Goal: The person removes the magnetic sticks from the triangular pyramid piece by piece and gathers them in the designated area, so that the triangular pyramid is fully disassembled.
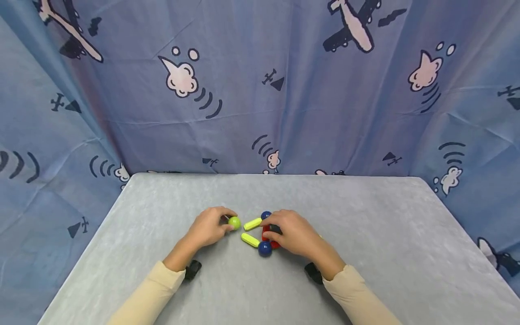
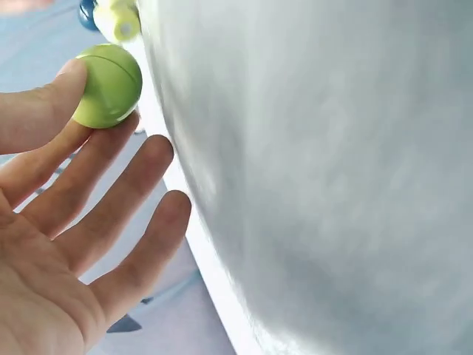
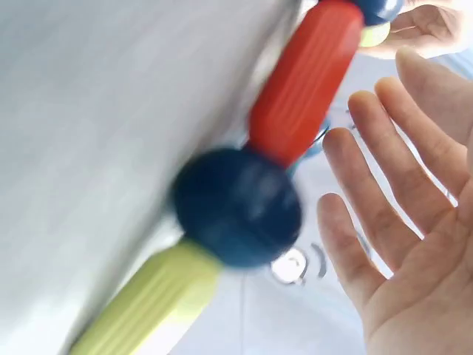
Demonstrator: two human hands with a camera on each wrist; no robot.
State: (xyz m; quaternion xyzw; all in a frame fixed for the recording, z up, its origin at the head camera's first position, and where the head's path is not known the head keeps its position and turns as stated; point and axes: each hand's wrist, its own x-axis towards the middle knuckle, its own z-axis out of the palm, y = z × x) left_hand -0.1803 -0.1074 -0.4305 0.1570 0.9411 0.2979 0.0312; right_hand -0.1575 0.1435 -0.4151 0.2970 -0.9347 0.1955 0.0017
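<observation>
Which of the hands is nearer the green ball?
Left: the left hand pinches the green ball. The right hand is apart from it, farther right, by the red pieces.

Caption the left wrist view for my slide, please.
Left hand pinching a green ball, yellow rod above it in frame, grey tabletop filling the right.

- The glossy green ball [image 1: 234,222] is pinched in your left hand [image 1: 209,227].
- 2 yellow rods [image 1: 249,239] lie before you; the nearer touches 1 blue ball [image 1: 265,249].
- Red rods [image 3: 307,81] are partly hidden.
</observation>
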